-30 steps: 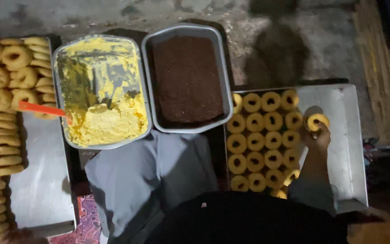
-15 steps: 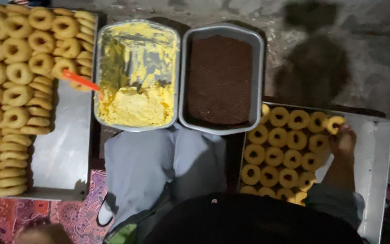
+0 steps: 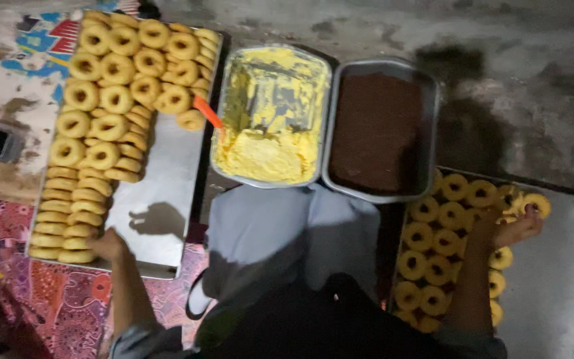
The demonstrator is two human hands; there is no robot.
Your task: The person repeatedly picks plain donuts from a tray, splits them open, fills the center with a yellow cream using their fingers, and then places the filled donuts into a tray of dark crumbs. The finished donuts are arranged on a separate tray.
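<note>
My left hand (image 3: 109, 244) rests on the near end of the plain ring doughnuts (image 3: 107, 123) stacked on a steel tray (image 3: 161, 199) at the left, touching the closest ones. My right hand (image 3: 517, 226) reaches over the right steel tray (image 3: 566, 279), its fingers on a yellow-coated doughnut (image 3: 537, 202) at the far end of the coated rows (image 3: 441, 229). Between the trays stand a pan of yellow cream (image 3: 270, 119) holding an orange-handled spatula (image 3: 208, 114) and a pan of dark brown crumbs (image 3: 379, 133).
My grey-clad knees (image 3: 287, 233) lie between the trays, just below the two pans. A patterned red mat (image 3: 8, 266) covers the floor at the lower left. Bare concrete floor (image 3: 519, 80) runs beyond the pans.
The view has swung left, showing more of the left tray. My left hand has come into view at that tray's near end. My right hand stays on the coated doughnut.
</note>
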